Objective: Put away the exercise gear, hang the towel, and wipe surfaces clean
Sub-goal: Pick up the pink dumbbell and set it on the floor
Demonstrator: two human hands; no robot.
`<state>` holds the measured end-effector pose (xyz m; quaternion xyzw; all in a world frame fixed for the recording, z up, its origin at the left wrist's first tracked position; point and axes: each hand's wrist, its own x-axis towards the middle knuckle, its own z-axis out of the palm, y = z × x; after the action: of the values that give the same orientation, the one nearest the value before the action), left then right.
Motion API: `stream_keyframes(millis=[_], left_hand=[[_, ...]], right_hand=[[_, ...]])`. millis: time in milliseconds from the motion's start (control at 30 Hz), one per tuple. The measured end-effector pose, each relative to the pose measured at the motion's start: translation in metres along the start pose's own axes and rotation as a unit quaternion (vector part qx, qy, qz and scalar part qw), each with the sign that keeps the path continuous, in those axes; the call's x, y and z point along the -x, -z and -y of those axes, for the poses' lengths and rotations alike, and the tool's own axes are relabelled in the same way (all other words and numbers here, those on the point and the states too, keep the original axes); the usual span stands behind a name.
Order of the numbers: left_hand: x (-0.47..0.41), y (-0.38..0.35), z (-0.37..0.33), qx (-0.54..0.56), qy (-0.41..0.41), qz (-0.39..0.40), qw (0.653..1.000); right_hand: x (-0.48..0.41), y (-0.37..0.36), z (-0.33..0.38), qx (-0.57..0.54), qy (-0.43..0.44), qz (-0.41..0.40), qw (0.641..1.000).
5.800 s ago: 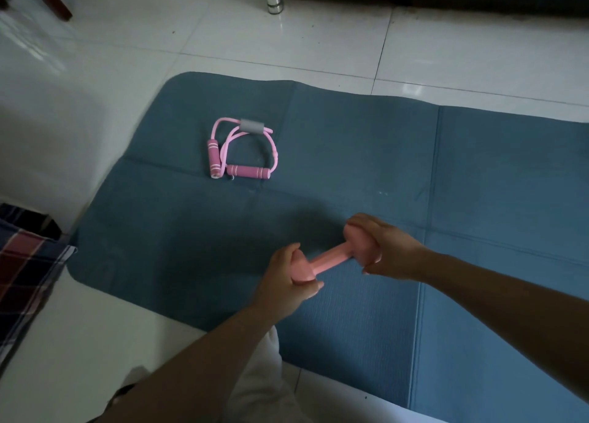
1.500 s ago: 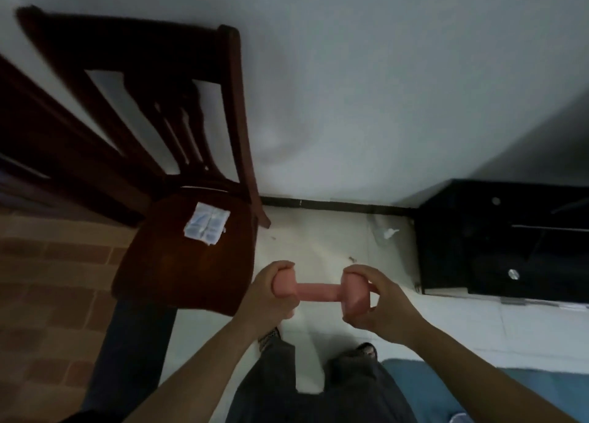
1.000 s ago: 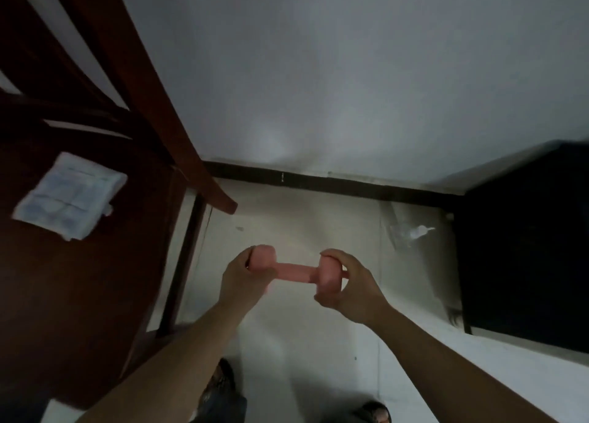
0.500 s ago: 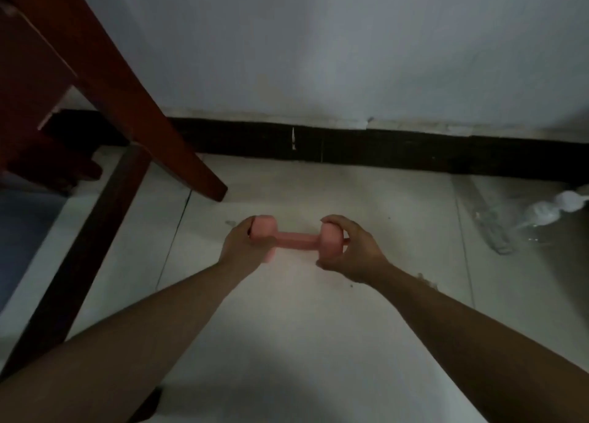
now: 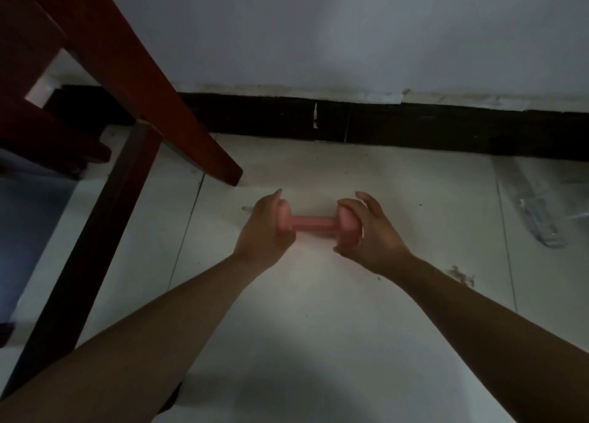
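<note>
As I read this as the put-away step for the exercise gear, I list the frame left to right.

1. Chair (image 5: pixel 63 40), red-brown wood, upper left. One slanted leg (image 5: pixel 178 110) meets the floor (image 5: pixel 318 327) near the left grip, up and to its left.
2. Left grip (image 5: pixel 264 231), centre: fingers curled round the left head of the dumbbell.
3. Dumbbell (image 5: pixel 314 223), pink, centre of frame, lying level between both grips and low over the white tile. I cannot tell whether it touches the floor.
4. Right grip (image 5: pixel 366 231): cupped on the right head, thumb beneath, fingers loosely curled over, one finger lifted clear.
5. Baseboard (image 5: pixel 414 126), black, running across the upper middle.
6. Clear plastic wrapper (image 5: pixel 538 218), right edge, well apart from the grips.

Next move, in my judgement: settle the dumbbell on the tile parallel to the baseboard, then let go with both grips together so it does not roll toward the chair leg. The towel and the wiping are not in hand here.
</note>
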<state>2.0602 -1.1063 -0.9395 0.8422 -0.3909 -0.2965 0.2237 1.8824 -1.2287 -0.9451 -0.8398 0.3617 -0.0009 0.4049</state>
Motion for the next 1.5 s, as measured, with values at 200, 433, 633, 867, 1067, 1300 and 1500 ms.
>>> stream_keyframes(millis=[200,433,633,867,1067,1300,1500], left_hand=[[0.014,0.006,0.014,-0.128,-0.129,0.016,0.983],[0.005,0.014,0.019,-0.122,-0.136,0.022,0.983],[-0.005,0.02,0.025,-0.139,-0.131,-0.002,0.982],[0.001,0.028,0.011,-0.124,-0.117,-0.025,0.985],[0.02,0.032,-0.008,-0.111,-0.146,-0.056,0.981],[0.033,0.019,-0.043,-0.094,-0.197,-0.002,0.976],[0.037,-0.022,-0.078,-0.022,-0.263,0.034,0.964]], right_hand=[[-0.004,0.003,-0.001,0.079,0.039,0.026,0.996],[-0.009,0.004,0.003,0.077,0.035,0.018,0.996],[-0.013,-0.001,0.013,0.068,0.013,0.006,0.998],[-0.01,-0.004,0.018,0.061,0.002,-0.028,0.998],[0.001,0.007,0.018,-0.007,0.024,-0.076,0.997],[0.042,0.025,-0.007,-0.002,-0.059,-0.061,0.996],[0.1,0.035,-0.033,-0.057,-0.158,-0.081,0.982]])
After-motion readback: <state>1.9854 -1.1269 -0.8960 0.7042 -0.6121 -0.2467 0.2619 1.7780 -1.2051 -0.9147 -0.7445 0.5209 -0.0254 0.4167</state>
